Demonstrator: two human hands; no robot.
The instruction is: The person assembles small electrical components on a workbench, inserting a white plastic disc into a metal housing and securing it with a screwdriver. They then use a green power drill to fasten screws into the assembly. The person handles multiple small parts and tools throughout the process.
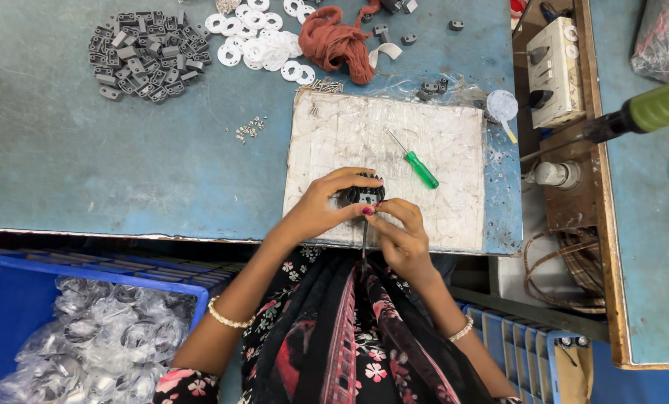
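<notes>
You are gripping a small black round part [366, 195] with your left hand [321, 208], fingers clamped on it at the near edge of the white work board [424, 142]. Your right hand [401, 233] is pinching a thin dark tool [365, 241] against it; its tip is lying hidden. At 1 o'clock a green screwdriver [418, 163] is lying apart. Open blue tabletop [87, 164] is stretching toward 9 o'clock; grey clips [147, 56] and white rings [259, 37] are sitting at 11 o'clock
</notes>
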